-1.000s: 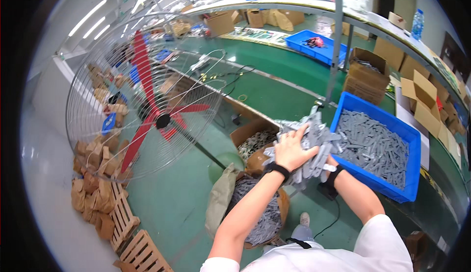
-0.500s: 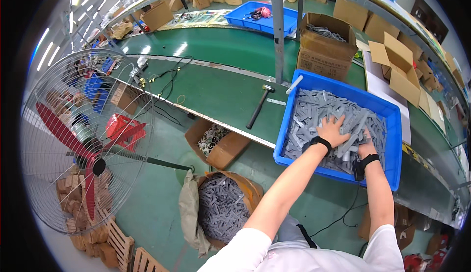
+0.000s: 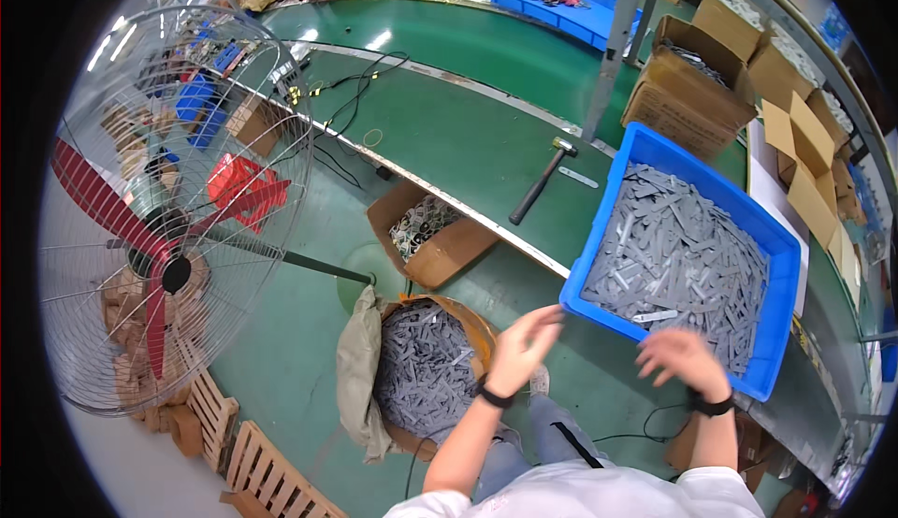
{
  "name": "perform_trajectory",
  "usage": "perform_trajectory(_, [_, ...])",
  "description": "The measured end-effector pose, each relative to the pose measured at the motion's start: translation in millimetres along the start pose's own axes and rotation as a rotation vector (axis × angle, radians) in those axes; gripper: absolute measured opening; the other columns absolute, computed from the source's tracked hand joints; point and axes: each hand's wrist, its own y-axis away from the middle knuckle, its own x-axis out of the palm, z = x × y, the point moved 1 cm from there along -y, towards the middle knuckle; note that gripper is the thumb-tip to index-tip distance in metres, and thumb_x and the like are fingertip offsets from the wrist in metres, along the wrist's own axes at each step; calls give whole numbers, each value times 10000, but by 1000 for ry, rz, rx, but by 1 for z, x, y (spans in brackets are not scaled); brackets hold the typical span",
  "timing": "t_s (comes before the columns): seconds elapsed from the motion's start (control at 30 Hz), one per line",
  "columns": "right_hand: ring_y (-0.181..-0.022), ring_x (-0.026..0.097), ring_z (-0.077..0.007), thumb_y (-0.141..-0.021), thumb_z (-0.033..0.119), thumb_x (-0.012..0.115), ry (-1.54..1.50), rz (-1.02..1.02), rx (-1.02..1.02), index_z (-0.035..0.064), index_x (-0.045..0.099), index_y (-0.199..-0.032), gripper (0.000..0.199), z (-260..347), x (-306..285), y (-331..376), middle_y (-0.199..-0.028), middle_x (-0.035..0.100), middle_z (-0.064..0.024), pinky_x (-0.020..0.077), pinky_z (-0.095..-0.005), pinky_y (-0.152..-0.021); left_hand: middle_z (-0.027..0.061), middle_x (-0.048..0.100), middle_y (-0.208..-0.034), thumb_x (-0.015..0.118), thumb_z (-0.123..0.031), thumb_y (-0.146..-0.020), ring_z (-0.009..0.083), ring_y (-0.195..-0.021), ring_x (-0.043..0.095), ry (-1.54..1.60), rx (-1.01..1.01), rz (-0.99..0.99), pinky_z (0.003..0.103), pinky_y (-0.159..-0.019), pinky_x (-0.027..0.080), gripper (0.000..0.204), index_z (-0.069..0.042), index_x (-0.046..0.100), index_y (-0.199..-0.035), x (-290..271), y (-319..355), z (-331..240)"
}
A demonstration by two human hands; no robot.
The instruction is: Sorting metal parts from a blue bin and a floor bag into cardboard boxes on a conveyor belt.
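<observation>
The blue plastic bin (image 3: 784, 266) heaped with flat grey strips (image 3: 678, 261) sits at the near edge of the green desk (image 3: 468, 135), its near corner jutting past that edge toward me. My right hand (image 3: 681, 359) hovers over the bin's near rim, fingers spread and released, holding nothing; it is blurred, and I cannot tell whether it brushes the strips beneath. My left hand (image 3: 526, 342) hangs just left of the bin's near left corner, fingers loosely curled and empty, apart from the plastic. Both wrists wear black bands.

Below my left hand, on the floor, stands a round container (image 3: 472, 326) full of the same grey strips, with a pale sack (image 3: 354, 368) slumped against its left side. Just beyond it, tucked against the desk's near edge, an open cardboard box (image 3: 449, 251) holds small dark and light parts.

On the desk, left of the bin, a hammer (image 3: 541, 181) lies with its head pointing to the far side, and a single grey strip (image 3: 578, 177) rests just beside that head. A steel post (image 3: 613, 46) rises behind them. Brown cartons (image 3: 678, 88) stand at the bin's far side, with more along the right edge. Black cables (image 3: 351, 97) trail across the desk's left part. Far back sits a second blue tray (image 3: 547, 8).

To my left a large floor fan (image 3: 164, 209) with red blades stands on the floor, with wooden pallets (image 3: 253, 457) near its foot.
</observation>
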Motion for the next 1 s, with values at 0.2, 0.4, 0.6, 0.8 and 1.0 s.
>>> perform_trajectory(0.2, [-656, 605, -313, -730, 298, 562, 1276, 356, -113, 3, 612, -801, 307, -132, 112, -126, -719, 618, -179, 493, -390, -595, 151, 615, -943, 576, -139, -788, 217, -872, 594, -401, -374, -515, 307, -779, 465, 295, 3, 551, -1046, -137, 122, 164])
perform_trajectory(0.4, [-690, 616, -324, -662, 190, 541, 1433, 723, 124, -29, 624, -810, 277, -303, 167, -279, -784, 626, -204, 482, -402, -637, 219, 508, -1074, 618, -225, -717, 367, -1018, 465, -846, -578, -433, 421, -872, 384, 423, -28, 533, -1082, -163, 220, 291])
perform_trajectory(0.6, [-851, 601, -329, -721, 220, 551, 1323, 344, 435, 6, 639, -861, 271, -452, 191, -402, -895, 625, -183, 469, -392, -719, 219, 343, -1283, 662, -237, -680, 408, -1155, 321, -1001, -815, -445, 460, -931, 341, 600, -88, 430, -1213, -189, 255, 371])
perform_trajectory(0.8, [-954, 555, -346, -742, 263, 549, 947, 52, 589, 14, 595, -986, 352, -581, 223, -496, -1046, 571, -200, 453, -400, -814, 188, 142, -1400, 794, -318, -516, 476, -1234, 147, -1225, -982, -317, 537, -965, 270, 1019, -164, 230, -1351, -219, 232, 420])
perform_trajectory(1.0, [-944, 569, -340, -749, 244, 558, 736, -242, 675, 18, 534, -1030, 362, -673, 252, -563, -1042, 575, -194, 457, -408, -817, 322, 65, -1348, 829, -475, -338, 501, -1246, 46, -1254, -723, -201, 575, -981, 179, 1281, -42, 164, -1345, -253, 228, 466])
